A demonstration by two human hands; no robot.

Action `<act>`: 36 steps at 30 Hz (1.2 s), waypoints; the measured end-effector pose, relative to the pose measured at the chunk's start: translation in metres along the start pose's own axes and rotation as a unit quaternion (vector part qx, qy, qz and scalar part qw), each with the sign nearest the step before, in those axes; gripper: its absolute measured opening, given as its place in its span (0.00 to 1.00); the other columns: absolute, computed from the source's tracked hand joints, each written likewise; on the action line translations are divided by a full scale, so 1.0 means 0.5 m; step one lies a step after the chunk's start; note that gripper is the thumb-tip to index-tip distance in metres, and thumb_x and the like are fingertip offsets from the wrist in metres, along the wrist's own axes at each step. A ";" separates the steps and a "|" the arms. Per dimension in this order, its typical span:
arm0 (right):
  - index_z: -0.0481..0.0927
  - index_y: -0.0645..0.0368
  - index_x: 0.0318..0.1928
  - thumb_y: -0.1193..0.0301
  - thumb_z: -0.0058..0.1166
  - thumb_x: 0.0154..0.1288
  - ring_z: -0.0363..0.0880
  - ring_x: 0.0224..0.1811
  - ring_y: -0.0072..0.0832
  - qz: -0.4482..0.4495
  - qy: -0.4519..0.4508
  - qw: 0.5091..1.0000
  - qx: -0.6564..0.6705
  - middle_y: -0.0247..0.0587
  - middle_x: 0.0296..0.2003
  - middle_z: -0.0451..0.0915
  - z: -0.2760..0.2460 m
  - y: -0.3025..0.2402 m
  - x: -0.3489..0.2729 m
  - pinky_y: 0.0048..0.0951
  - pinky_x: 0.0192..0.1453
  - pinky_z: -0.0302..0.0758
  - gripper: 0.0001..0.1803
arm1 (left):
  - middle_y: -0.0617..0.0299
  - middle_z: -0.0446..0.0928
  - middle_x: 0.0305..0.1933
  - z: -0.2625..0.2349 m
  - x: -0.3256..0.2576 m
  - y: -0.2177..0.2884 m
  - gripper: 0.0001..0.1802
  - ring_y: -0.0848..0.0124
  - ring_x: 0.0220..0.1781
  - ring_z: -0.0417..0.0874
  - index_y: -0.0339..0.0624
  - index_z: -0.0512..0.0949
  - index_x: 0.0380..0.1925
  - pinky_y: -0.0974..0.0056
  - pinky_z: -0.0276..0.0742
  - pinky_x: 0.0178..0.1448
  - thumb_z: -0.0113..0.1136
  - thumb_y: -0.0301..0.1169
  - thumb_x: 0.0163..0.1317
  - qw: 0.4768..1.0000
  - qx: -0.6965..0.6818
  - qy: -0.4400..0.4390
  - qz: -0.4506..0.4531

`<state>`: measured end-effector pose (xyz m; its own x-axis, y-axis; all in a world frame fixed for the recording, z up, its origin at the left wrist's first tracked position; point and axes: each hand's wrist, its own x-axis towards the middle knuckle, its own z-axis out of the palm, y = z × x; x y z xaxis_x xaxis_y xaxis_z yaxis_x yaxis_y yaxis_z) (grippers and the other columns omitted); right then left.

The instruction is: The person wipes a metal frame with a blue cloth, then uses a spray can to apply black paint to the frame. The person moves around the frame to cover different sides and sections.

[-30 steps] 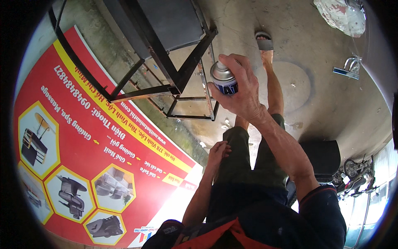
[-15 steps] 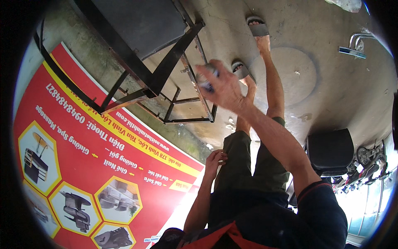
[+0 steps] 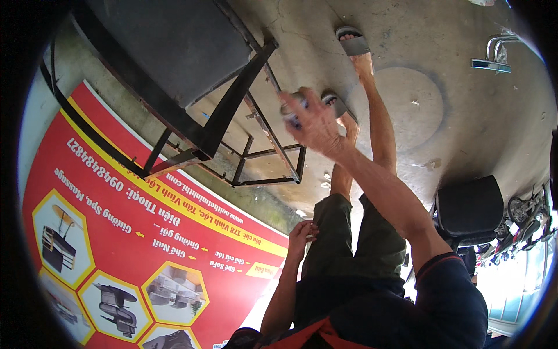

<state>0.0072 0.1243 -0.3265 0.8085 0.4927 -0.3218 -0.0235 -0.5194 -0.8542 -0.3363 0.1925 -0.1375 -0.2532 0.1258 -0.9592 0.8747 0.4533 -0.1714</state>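
My right hand [image 3: 319, 131] is wrapped round a small spray can [image 3: 294, 106], slightly smeared by motion and partly hidden by the fingers. It is raised beside a black metal frame [image 3: 235, 96] with a dark flat panel [image 3: 168, 43], at the upper left. The can appears close to the frame's bars, but I cannot tell whether they touch. Rusty patches show on the frame's thinner bars. Beside my left thigh hangs my left hand [image 3: 302, 235], its fingers curled in and nothing visible in them.
A large red and yellow printed sign [image 3: 122, 232] fills the left side. At the right are a black padded seat [image 3: 469, 210], a chrome bracket-like piece [image 3: 494, 55] and several motorbikes [image 3: 526, 215]. My sandalled feet [image 3: 353, 43] stand on the concrete floor [image 3: 407, 110].
The view has shifted, so the frame and sign sit lower in the picture. My right hand, with the spray can, is slightly farther right of the frame's corner. My left hand stays by my thigh.
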 end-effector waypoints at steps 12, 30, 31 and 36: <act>0.71 0.36 0.74 0.66 0.74 0.58 0.88 0.50 0.53 -0.012 0.028 1.000 0.003 0.53 0.59 0.75 0.060 0.111 0.041 0.49 0.46 0.90 0.43 | 0.54 0.87 0.50 0.009 0.024 0.008 0.18 0.65 0.49 0.91 0.37 0.80 0.61 0.61 0.88 0.49 0.58 0.38 0.83 1.000 0.010 0.011 -0.012; 0.72 0.39 0.72 0.66 0.70 0.59 0.86 0.46 0.56 0.050 0.152 0.987 0.015 0.53 0.53 0.75 0.043 0.196 0.107 0.56 0.48 0.86 0.39 | 0.55 0.88 0.51 0.020 0.025 -0.021 0.18 0.66 0.49 0.91 0.41 0.81 0.62 0.60 0.88 0.50 0.60 0.40 0.82 1.000 -0.010 0.014 -0.010; 0.73 0.39 0.72 0.66 0.70 0.58 0.86 0.46 0.56 0.037 0.166 0.985 0.026 0.53 0.53 0.76 0.033 0.185 0.100 0.56 0.48 0.86 0.39 | 0.55 0.88 0.51 0.021 0.026 -0.025 0.18 0.66 0.49 0.91 0.41 0.81 0.62 0.60 0.88 0.50 0.60 0.40 0.82 1.000 -0.010 0.014 -0.014; 0.73 0.41 0.71 0.66 0.74 0.58 0.86 0.46 0.55 0.002 0.191 0.980 0.059 0.53 0.54 0.77 0.035 0.153 0.091 0.52 0.47 0.87 0.40 | 0.54 0.88 0.51 0.023 0.029 -0.046 0.19 0.65 0.50 0.91 0.40 0.81 0.62 0.60 0.87 0.51 0.59 0.40 0.82 1.000 -0.014 0.013 -0.007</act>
<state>0.0321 0.1192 -0.4135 0.9689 0.1822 -0.1673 -0.0757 -0.4254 -0.9018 -0.3552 0.1736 -0.1501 -0.2759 0.1414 -0.9507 0.8588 0.4805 -0.1777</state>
